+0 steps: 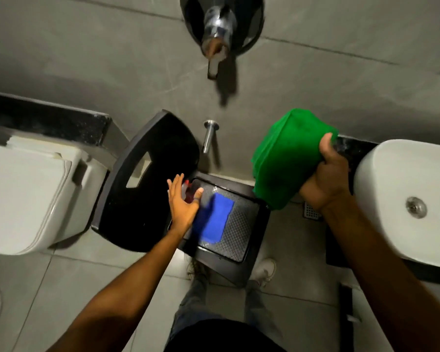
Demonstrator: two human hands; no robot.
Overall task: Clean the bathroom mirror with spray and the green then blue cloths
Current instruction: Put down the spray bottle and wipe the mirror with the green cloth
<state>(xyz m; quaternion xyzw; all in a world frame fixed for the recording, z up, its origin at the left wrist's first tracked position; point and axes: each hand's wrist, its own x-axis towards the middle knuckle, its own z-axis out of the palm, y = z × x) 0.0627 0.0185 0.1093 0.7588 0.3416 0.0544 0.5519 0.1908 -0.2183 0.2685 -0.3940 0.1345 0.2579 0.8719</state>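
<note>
Two hands are out: the right hand (pixel 325 174) grips the green cloth (pixel 285 161); the left hand (pixel 183 201) reaches, fingers spread and empty, for the spray (pixel 187 190) beside the blue cloth (pixel 217 219) on the chair (pixel 254 224). No mirror shows; cleaning looks barely begun.

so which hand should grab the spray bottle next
Probably the left. The left hand is open and empty, hovering right beside the red-topped spray bottle on the black stool. The right hand is full, gripping the green cloth up near the sink.
</note>
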